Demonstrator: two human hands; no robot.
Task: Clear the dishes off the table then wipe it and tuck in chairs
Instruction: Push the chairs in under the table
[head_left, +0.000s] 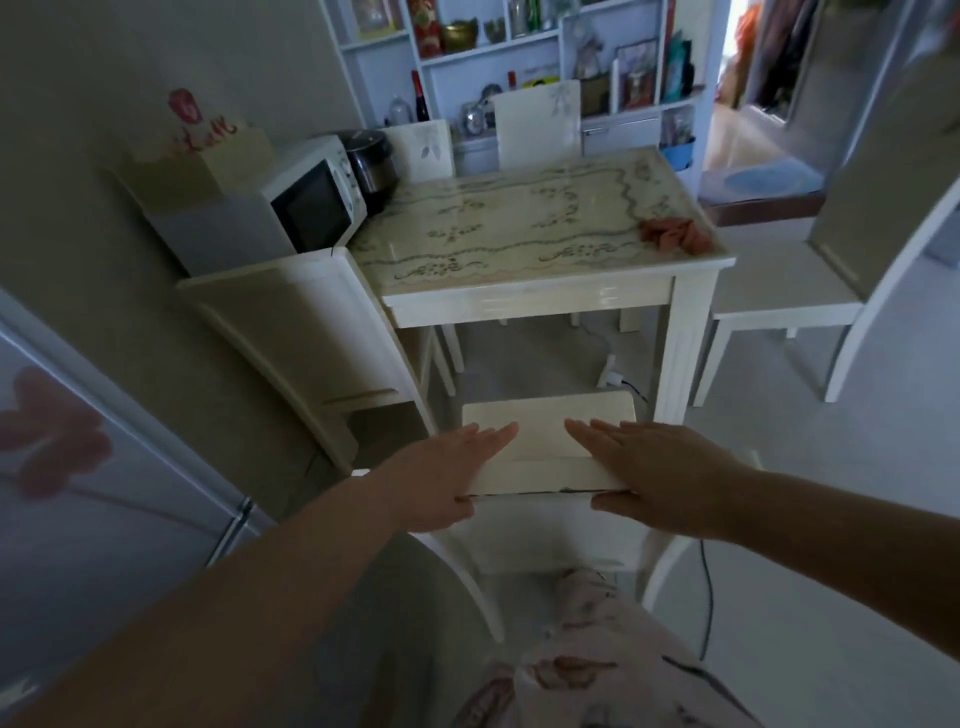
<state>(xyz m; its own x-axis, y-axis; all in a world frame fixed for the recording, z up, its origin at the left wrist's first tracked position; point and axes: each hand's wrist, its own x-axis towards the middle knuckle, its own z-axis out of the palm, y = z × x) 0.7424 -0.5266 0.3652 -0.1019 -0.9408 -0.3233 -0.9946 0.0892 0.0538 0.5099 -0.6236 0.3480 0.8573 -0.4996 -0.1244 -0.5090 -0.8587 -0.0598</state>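
A white chair (546, 475) stands just in front of me, facing the near end of the table (519, 228); its seat is outside the table edge. My left hand (447, 470) rests on the left end of the chair's top rail and my right hand (662, 478) on the right end. The fingers of both hands lie straight and point toward the table, with the thumbs along the rail's rear edge. The patterned glass tabletop carries no dishes, only a crumpled orange cloth (675, 235) near its right front corner.
Another white chair (311, 322) sits at the table's left side, one (810, 280) stands apart to the right, and two (537, 122) are at the far end. A microwave (311, 202) and rice cooker (371, 161) stand left of the table. A cable (705, 597) trails on the floor.
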